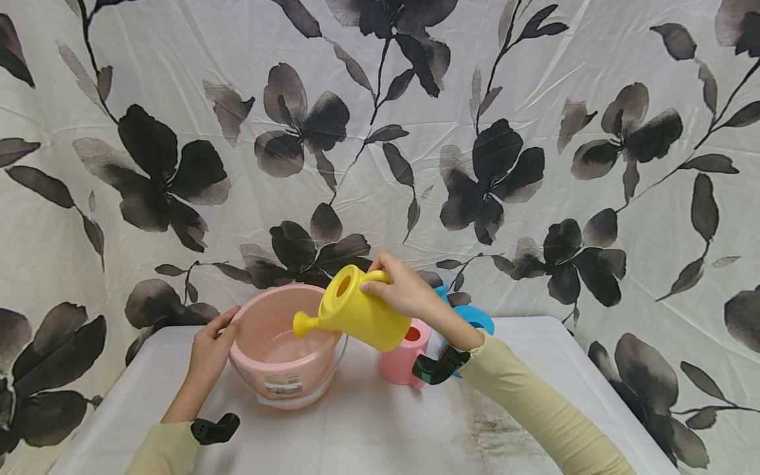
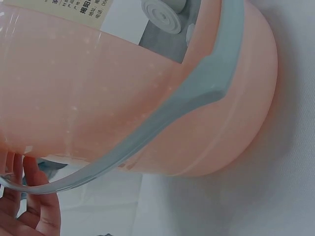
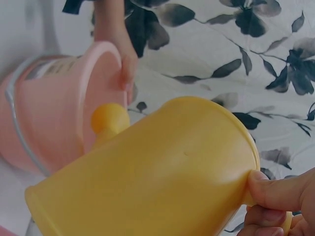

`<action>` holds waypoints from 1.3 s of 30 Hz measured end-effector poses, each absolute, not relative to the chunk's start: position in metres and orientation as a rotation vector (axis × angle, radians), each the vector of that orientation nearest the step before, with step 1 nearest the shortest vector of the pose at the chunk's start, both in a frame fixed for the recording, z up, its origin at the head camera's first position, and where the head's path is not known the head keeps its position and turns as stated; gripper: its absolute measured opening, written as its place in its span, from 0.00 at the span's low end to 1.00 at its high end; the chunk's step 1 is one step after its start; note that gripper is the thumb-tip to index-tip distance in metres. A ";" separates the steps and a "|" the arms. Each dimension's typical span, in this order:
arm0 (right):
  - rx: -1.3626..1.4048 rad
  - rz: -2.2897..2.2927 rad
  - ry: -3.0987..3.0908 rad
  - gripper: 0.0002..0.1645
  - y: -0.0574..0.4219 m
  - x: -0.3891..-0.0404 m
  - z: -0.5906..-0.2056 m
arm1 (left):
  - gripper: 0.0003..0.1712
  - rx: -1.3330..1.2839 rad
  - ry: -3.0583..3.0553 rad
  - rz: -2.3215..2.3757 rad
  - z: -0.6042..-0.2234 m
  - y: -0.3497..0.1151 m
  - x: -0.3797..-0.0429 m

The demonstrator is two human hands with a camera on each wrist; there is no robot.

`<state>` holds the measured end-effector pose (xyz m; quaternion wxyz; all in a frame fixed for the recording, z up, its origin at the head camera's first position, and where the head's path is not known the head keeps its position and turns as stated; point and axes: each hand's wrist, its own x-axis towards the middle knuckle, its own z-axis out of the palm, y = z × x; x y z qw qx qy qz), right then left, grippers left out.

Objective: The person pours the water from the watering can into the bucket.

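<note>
A pink bucket (image 1: 285,366) with a pale carrying handle stands on the table, and a little clear liquid seems to lie in its bottom. My left hand (image 1: 210,346) holds the bucket's left rim; in the left wrist view its fingers (image 2: 47,211) show beside the bucket wall, behind the handle. My right hand (image 1: 400,287) grips the handle of a yellow watering can (image 1: 368,320). The can is tilted, its round spout head over the bucket's opening. In the right wrist view, the thumb (image 3: 275,191) presses near the can's rim. Whether water is flowing cannot be seen.
A pink watering can (image 1: 400,363) stands right of the bucket, under my right forearm. Behind that arm is a blue watering can (image 1: 475,318), partly hidden. The white table (image 1: 356,435) carries a greyish smudge at the front right. A floral cloth (image 1: 380,165) hangs behind.
</note>
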<state>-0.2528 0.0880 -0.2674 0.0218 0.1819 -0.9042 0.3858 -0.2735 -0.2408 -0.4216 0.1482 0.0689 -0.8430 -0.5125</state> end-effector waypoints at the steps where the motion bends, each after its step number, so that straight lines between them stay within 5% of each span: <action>1: 0.564 1.194 -2.800 0.10 0.088 -0.253 -0.267 | 0.29 0.199 -2.427 -1.467 -0.421 -0.241 -0.274; 39: 0.621 1.220 -2.765 0.10 0.090 -0.251 -0.270 | 0.29 0.197 -2.408 -1.471 -0.422 -0.242 -0.274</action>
